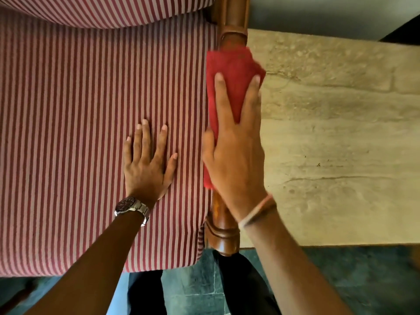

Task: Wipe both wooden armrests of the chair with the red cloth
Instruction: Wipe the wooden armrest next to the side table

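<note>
The red cloth (pixel 231 71) is draped over the chair's right wooden armrest (pixel 223 230), which runs from the near knob up to the chair back. My right hand (pixel 236 151) lies on top of the cloth with fingers wrapped around it and the armrest, pressing it onto the wood. My left hand (pixel 147 162), with a wristwatch on its wrist, rests flat and spread on the red-and-white striped seat cushion (pixel 68 133), holding nothing. The left armrest is out of view.
A beige stone-like surface (pixel 341 144) lies right beside the armrest on the right. The striped back cushion (pixel 102 10) is at the top. Dark green floor tiles (pixel 195 287) and my dark trouser legs show below the seat's front edge.
</note>
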`<state>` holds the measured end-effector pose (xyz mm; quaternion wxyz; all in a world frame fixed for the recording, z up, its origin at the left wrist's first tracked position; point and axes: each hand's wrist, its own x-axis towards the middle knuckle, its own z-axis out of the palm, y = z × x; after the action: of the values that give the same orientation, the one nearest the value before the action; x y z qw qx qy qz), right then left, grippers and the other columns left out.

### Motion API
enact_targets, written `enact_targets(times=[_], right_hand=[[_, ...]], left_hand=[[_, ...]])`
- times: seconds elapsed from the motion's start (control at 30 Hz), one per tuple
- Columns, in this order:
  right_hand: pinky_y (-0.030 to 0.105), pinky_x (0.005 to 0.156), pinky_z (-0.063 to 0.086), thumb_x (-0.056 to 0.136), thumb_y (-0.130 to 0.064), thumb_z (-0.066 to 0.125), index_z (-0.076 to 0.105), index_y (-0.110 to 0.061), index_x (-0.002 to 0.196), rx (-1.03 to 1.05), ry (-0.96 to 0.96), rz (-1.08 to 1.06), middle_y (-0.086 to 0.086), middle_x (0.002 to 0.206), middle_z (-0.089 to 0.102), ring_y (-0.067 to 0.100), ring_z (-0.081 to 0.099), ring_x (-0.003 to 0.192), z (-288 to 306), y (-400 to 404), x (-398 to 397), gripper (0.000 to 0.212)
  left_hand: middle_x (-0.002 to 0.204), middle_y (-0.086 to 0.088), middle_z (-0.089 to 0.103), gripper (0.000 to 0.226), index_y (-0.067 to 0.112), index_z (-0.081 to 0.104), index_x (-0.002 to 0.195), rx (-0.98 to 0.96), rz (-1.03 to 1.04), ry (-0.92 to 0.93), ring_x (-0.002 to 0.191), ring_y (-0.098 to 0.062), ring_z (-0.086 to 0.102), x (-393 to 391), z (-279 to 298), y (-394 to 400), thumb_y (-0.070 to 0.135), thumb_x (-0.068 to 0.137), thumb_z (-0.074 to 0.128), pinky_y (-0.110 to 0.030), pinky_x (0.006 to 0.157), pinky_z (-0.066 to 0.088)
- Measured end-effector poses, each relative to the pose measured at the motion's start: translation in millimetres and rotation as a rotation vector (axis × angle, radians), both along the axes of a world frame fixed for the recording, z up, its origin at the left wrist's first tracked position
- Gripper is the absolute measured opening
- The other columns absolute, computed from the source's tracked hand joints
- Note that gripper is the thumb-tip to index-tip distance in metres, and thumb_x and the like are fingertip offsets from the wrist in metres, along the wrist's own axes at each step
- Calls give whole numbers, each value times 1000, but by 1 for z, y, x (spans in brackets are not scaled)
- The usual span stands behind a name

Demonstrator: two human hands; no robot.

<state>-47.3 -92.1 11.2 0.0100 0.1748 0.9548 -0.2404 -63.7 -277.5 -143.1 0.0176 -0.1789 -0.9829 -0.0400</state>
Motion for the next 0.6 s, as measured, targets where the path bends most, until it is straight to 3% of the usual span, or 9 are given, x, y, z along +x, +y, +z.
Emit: enact_targets(times=[0.17,0.43,0.6], right_hand=[[50,105,58,99,-28,47,-2,-40,162,21,-61,-4,14,172,-18,36,3,161,3,-26,67,81],[43,112,53,101,-31,56,10,-32,163,147,19,-88,24,171,-1,40,16,159,-5,10,-61,78],[40,108,56,102,-26,53,5,-37,163,123,-10,-70,18,172,-5,36,13,160,1,-6,-14,78]], left_hand=[[169,-22,19,68,21,20,163,24,-2,-5,157,-36,22,0,1,-1,55,104,30,-57,124,24],[170,-21,18,67,21,21,163,12,3,-61,158,-35,20,-1,6,0,55,105,26,-55,127,20],[170,-21,19,67,21,21,162,16,4,-53,158,-35,19,0,5,-1,55,105,27,-55,126,21]])
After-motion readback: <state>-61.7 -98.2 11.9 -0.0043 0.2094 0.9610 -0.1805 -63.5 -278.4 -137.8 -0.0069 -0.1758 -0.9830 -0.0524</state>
